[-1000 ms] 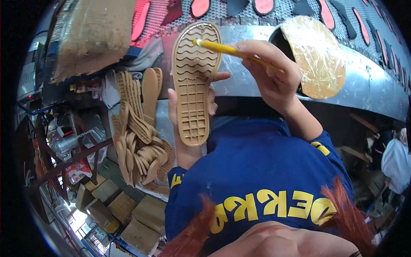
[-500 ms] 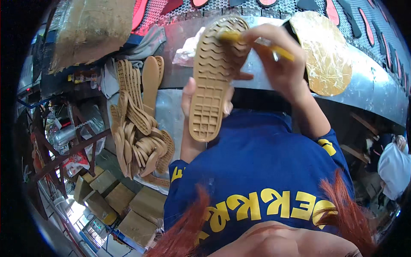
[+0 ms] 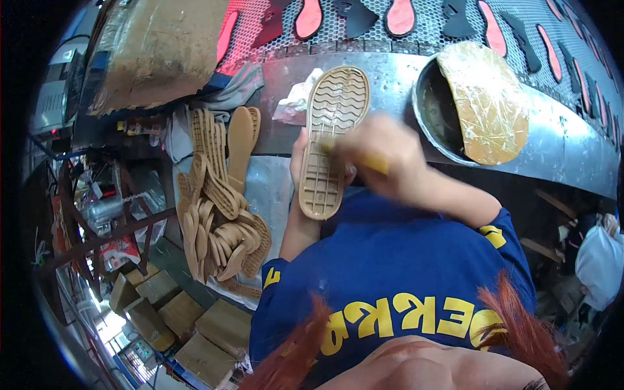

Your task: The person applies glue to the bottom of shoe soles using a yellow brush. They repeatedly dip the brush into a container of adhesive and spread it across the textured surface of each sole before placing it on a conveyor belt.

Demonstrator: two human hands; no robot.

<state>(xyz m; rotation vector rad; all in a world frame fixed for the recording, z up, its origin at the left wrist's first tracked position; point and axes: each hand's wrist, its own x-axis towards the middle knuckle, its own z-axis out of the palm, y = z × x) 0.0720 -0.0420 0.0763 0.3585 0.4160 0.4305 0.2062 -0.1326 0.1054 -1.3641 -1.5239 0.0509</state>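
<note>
On the near left I have cardboard boxes [image 3: 224,323], and beyond them a loose pile of tan soles [image 3: 250,140] on a pale sheet [image 3: 272,175], probably kept at that side to be within the left hand's reach. A crumpled white wad [image 3: 292,103] lies farther off, on the metal ledge [image 3: 565,133].

Next comes the left hand [image 3: 298,159], supporting a single tan sole [image 3: 333,117] in front of the dark blue shirt. Its thumb lies along the left edge and fingers show at the right, I judge to leave the grooved, wavy face open toward me.

Right of that, the right hand [image 3: 387,153] is blurred over the sole's middle, closed around a slim yellow tool [image 3: 376,162]; I can't tell whether the tip touches.

Farther right, a round pan [image 3: 419,117] stands on the ledge, half covered by a tan board [image 3: 493,107], perhaps so one side remains reachable. Across the far right, pink insoles [image 3: 492,27] lie spaced apart on mesh, likely to prevent overlapping.
</note>
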